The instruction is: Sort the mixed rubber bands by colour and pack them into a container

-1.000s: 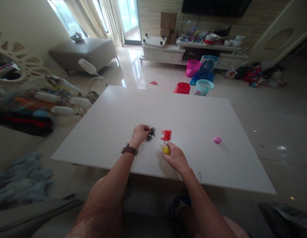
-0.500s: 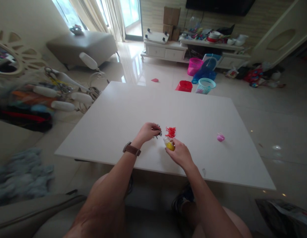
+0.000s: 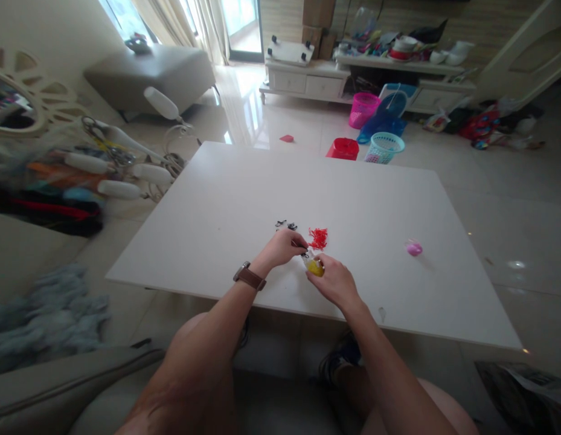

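My left hand (image 3: 284, 248), with a brown-strapped watch (image 3: 250, 278) on its wrist, pinches several small black loop-like pieces (image 3: 304, 254) over the mouth of a small clear container. Around that clear container (image 3: 314, 267), tilted and with yellow contents inside, my right hand (image 3: 337, 281) is closed. Just beyond the left hand lie more black pieces (image 3: 291, 226), loose on the white table (image 3: 235, 193). To their right rests a small heap of thin red pieces (image 3: 318, 238), close behind the container. The pieces' exact kind is too small to make out.
A small pink item (image 3: 414, 248) sits on the table's right side, and a small clear piece (image 3: 382, 313) near the front edge. Past the far edge stand a red bin (image 3: 343, 148) and a light-blue basket (image 3: 384, 148). A white-shaded lamp (image 3: 153, 174) is at the left.
My left hand has moved right from the black pile to the container's mouth, with black pieces now in its fingers. The right hand keeps the container. The view has shifted slightly.
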